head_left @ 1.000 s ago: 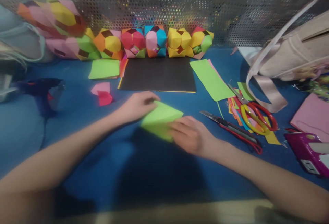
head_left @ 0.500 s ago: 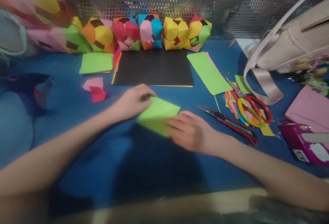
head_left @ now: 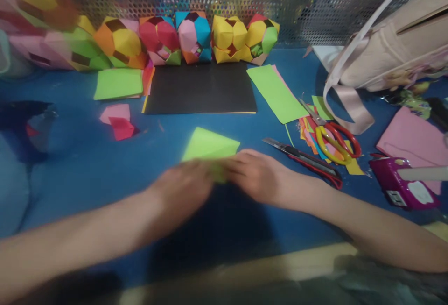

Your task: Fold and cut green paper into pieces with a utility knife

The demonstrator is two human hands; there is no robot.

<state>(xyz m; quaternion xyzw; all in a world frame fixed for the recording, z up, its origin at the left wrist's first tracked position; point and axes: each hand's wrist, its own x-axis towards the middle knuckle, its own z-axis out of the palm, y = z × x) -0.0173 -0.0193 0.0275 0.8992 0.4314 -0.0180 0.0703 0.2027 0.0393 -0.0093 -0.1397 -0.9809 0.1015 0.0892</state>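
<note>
A light green sheet of folded paper (head_left: 212, 145) lies on the blue table in front of me, its far part flat and its near edge under my hands. My right hand (head_left: 257, 176) has its fingers pressed together on the paper's near right side, gripping the edge. My left hand (head_left: 184, 186) is over the near left edge, its fingers bent towards the right fingertips. Motion smears the left fingers, so their grip is unclear. A utility knife (head_left: 304, 161) with its blade out lies right of my right hand. Pink folded paper pieces (head_left: 121, 125) lie to the left.
Several coloured paper balls (head_left: 229, 39) stand along a perforated metal panel (head_left: 294, 10). Black sheets (head_left: 201, 90) and green sheets (head_left: 119, 84) lie before them. Scissors (head_left: 336, 141) rest on paper scraps at right, near a purple device (head_left: 402, 183). A glue gun (head_left: 24, 123) is at left.
My left hand has moved from the green paper's far left corner to its near edge, beside my right fingers. My right hand stays at the paper. The view has shifted slightly right.
</note>
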